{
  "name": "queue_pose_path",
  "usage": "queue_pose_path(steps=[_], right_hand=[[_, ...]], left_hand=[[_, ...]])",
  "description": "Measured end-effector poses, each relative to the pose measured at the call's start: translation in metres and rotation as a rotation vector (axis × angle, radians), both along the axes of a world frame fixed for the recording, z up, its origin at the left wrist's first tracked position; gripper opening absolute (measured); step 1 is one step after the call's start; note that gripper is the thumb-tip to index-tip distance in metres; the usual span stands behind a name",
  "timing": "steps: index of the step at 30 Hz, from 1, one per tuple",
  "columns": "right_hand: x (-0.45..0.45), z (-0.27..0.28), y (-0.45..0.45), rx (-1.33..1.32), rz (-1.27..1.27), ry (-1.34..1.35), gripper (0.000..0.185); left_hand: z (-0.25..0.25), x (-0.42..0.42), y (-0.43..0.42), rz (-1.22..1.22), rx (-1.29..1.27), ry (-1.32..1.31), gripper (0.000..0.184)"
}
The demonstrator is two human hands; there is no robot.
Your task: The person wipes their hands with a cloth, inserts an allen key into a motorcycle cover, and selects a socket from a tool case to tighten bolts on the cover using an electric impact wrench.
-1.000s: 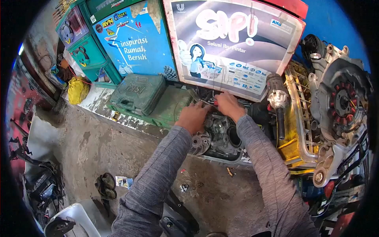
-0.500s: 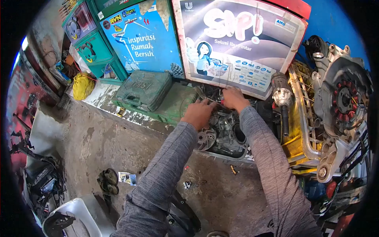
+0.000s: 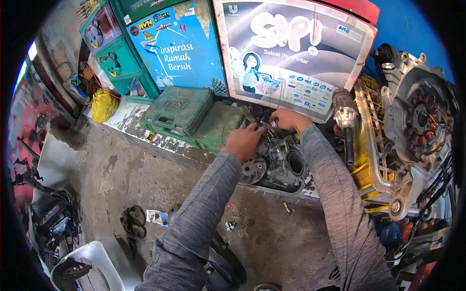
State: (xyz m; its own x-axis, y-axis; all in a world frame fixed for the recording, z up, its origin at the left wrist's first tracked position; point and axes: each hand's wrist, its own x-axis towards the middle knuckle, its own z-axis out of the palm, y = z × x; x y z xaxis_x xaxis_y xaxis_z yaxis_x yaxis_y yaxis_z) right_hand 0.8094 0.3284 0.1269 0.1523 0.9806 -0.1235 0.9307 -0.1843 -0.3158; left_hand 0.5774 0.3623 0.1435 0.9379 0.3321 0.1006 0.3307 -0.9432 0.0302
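Note:
My left hand [image 3: 244, 141] rests, fingers slightly apart, over dark metal parts at the left of a tray [image 3: 284, 193]. Just right of it, my right hand [image 3: 291, 119] has its fingers curled down among small dark parts; a shiny bit shows by its fingertips, but what they hold is hidden. In front of both hands sits a grey engine casting [image 3: 287, 165] with a large round bore. A round finned metal part [image 3: 253, 171] lies in the tray below my left hand.
Left of the hands, a dark green tool case [image 3: 178, 110] lies on a larger green case [image 3: 221, 123]. At right stand a power tool [image 3: 345, 116], a yellow crate [image 3: 371, 145] and a big engine cover [image 3: 422, 121]. A white poster panel [image 3: 296, 53] rises behind.
My right hand has shifted slightly and turned, its wrist now further right, so more of the engine casting shows. My left hand stays almost in place.

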Motion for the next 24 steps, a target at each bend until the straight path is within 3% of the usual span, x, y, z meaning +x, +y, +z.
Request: queue_pose_path(steps=[2,4,8,13,17,23,24], right_hand=[[-0.003,0.004,0.000,-0.060,0.050,-0.061,0.035],[-0.006,0.008,-0.002,-0.083,0.009,-0.133,0.039],[-0.017,0.015,-0.005,-0.073,-0.017,-0.141,0.033],[-0.013,0.012,-0.007,0.053,0.043,-0.129,0.026],[-0.014,0.006,-0.007,0.096,0.000,-0.101,0.024],[-0.023,0.007,-0.007,0.170,-0.033,-0.027,0.024],[-0.023,0.009,-0.005,0.295,-0.055,-0.069,0.025]], left_hand=[[-0.001,-0.001,-0.002,0.017,-0.008,0.009,0.083],[-0.005,0.000,-0.001,0.010,0.023,-0.083,0.072],[-0.007,0.000,-0.002,0.023,-0.003,-0.026,0.081],[-0.006,-0.001,-0.010,0.051,0.169,-0.036,0.065],[-0.005,-0.001,-0.010,0.060,0.124,0.036,0.064],[-0.018,-0.004,-0.008,0.025,0.122,-0.090,0.063],[-0.016,-0.005,-0.010,0.054,0.126,-0.058,0.065]])
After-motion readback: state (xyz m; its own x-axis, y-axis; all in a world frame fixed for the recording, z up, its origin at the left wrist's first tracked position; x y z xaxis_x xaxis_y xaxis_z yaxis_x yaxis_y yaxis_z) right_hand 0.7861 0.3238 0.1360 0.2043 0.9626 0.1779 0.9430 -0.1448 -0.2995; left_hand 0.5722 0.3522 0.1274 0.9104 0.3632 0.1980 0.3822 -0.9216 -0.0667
